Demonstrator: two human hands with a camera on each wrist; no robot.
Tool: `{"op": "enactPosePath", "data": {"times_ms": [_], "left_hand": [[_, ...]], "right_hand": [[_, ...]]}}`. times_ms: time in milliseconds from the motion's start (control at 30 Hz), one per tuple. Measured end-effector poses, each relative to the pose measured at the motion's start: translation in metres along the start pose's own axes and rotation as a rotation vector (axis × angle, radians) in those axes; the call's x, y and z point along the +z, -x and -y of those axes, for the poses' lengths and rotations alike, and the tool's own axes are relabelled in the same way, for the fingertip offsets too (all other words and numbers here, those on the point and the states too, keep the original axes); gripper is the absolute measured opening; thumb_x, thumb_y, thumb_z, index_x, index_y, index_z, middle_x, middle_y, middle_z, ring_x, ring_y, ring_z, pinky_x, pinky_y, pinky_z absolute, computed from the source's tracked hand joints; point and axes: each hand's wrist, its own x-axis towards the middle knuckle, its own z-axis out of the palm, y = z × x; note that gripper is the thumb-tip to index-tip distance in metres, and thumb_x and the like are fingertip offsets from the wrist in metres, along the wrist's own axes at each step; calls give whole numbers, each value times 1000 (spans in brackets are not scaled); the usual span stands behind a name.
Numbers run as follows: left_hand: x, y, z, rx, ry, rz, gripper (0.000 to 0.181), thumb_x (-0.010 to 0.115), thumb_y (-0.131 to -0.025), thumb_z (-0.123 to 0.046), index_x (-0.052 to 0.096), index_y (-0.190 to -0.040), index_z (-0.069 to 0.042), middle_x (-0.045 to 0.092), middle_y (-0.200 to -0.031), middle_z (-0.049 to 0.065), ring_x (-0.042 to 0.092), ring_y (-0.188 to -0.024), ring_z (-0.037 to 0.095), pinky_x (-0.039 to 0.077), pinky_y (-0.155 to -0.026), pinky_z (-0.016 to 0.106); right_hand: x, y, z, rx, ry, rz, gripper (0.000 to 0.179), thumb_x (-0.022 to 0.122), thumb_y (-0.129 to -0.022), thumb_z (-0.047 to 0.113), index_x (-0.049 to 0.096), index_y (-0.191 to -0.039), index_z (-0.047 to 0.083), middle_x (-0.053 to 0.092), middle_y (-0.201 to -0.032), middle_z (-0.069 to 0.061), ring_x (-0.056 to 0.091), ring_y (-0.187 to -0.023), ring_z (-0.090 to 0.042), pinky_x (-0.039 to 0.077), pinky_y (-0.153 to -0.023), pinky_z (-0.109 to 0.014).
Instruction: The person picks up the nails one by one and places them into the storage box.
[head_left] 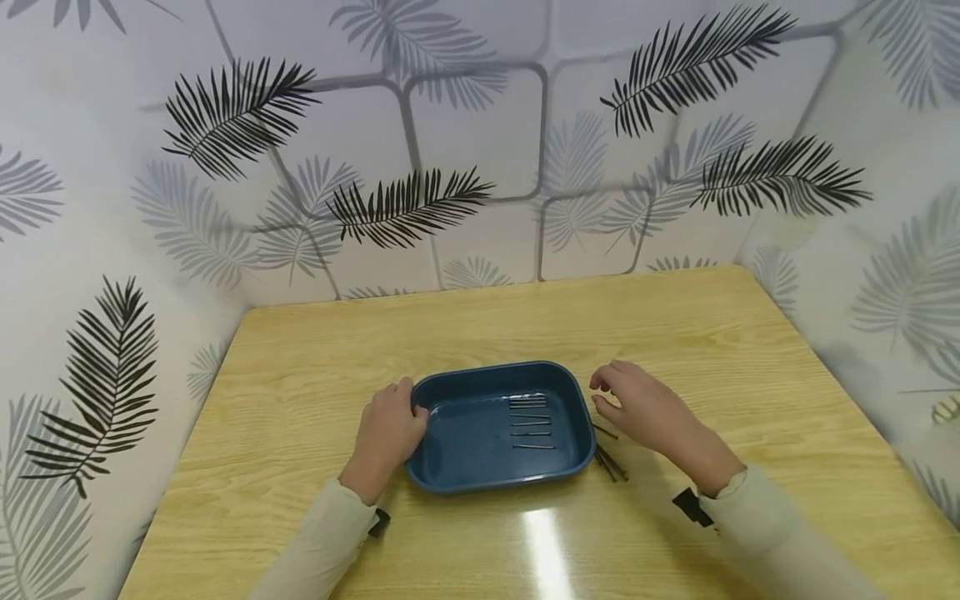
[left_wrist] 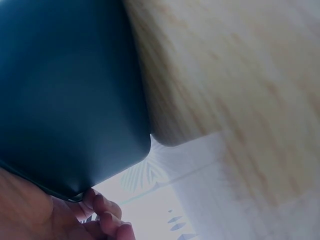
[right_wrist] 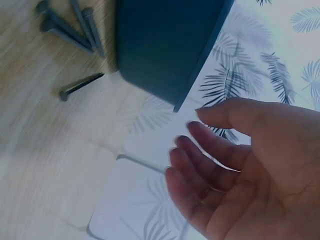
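Note:
A dark blue rectangular tray (head_left: 465,442) sits on the wooden table. My left hand (head_left: 387,429) grips its left rim, with the thumb over the inside edge and the fingers outside. Inside the tray, toward its right end, several nails (head_left: 533,447) lie in rough parallel rows. Just beyond the right wall, my right hand (head_left: 648,408) hovers with fingers loosely bent and nothing between them. Below that hand, a small bunch of loose nails (head_left: 611,464) lies against the tray's outer side. A single nail (right_wrist: 81,86) rests apart from the bunch in the right wrist view.
Bare wood of the table (head_left: 300,375) surrounds the tray. Leaf-patterned wall covering (head_left: 480,242) rises behind the table's back edge and along both sides. A bright light reflection lies on the tabletop in front of the tray.

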Motion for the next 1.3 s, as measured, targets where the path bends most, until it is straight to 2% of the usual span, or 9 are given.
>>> {"op": "enactPosePath", "data": {"times_ms": [267, 367, 533, 767, 933, 1300], "left_hand": [[2, 0, 1, 3, 6, -12, 35, 51, -87, -20, 53, -116, -1, 57, -90, 12, 54, -80, 29, 44, -71, 45], [2, 0, 1, -2, 6, -6, 36, 51, -87, -20, 53, -117, 0, 57, -91, 13, 54, -82, 29, 44, -72, 45], [3, -1, 2, -4, 5, -4, 35, 51, -87, -20, 53, -116, -1, 56, -89, 12, 53, -80, 28, 44, -71, 44], [1, -1, 1, -2, 9, -1, 34, 52, -87, -20, 53, -114, -1, 56, -89, 11, 53, -80, 28, 43, -71, 45], [0, 0, 1, -3, 9, -2, 28, 52, -86, -20, 54, -108, -2, 54, -84, 10, 51, -77, 27, 42, -69, 43], [2, -2, 2, -10, 13, 5, 29, 52, -86, -21, 54, -109, -3, 55, -86, 10, 52, -79, 27, 42, -69, 44]], "right_hand": [[13, 10, -15, 110, -33, 196, 20, 60, -87, 16, 62, -98, 0, 58, -88, -7, 56, -80, -21, 46, -71, -39], [22, 14, -16, 128, -61, 235, 21, 60, -87, 17, 62, -97, -2, 60, -86, -8, 57, -78, -21, 47, -69, -39], [35, 19, -14, 147, -97, 254, 19, 62, -86, 21, 63, -89, 3, 58, -78, -1, 54, -70, -14, 45, -64, -34], [39, 21, -9, 186, -130, 283, 13, 68, -82, 18, 61, -85, 8, 55, -74, 4, 49, -65, -10, 43, -60, -31], [43, 20, -7, 203, -116, 279, 13, 68, -82, 17, 59, -84, 8, 53, -72, 3, 48, -64, -11, 42, -59, -30], [48, 18, -7, 247, -90, 273, 20, 68, -83, 24, 55, -77, 9, 49, -67, 2, 45, -61, -13, 38, -55, -30]]}}
